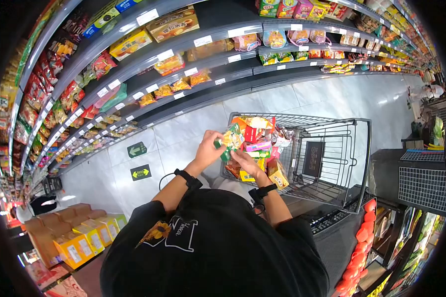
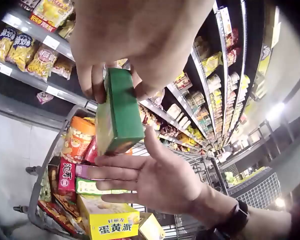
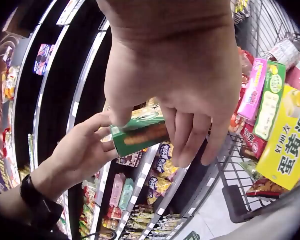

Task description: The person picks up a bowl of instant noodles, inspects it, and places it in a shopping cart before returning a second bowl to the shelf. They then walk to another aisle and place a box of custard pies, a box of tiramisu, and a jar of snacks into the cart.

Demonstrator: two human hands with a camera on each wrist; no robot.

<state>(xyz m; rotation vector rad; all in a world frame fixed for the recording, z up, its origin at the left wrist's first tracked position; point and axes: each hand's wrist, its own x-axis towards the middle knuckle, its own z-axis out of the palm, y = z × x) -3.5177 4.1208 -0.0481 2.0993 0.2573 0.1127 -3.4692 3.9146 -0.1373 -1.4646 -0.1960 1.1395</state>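
A small green snack box (image 1: 234, 136) with pictures of food on its face is held up over the near end of a shopping cart (image 1: 368, 158). My left hand (image 1: 209, 149) grips it between thumb and fingers, as the left wrist view also shows on the green side of the box (image 2: 124, 107). At the lower end of the box is my right hand (image 1: 248, 164), its fingers straight and its palm turned up in the left wrist view. Under both hands lie a yellow pie box (image 2: 110, 220), a pink box (image 3: 252, 90) and an orange snack package (image 2: 79, 140).
Long shelves (image 1: 223, 73) of packaged snacks curve along the far side of the aisle. Behind the cart, at right, stands a black wire rack (image 1: 424, 185). Red round decorations (image 1: 360, 242) line an edge at lower right. Yellow boxes (image 1: 77, 247) stand at lower left.
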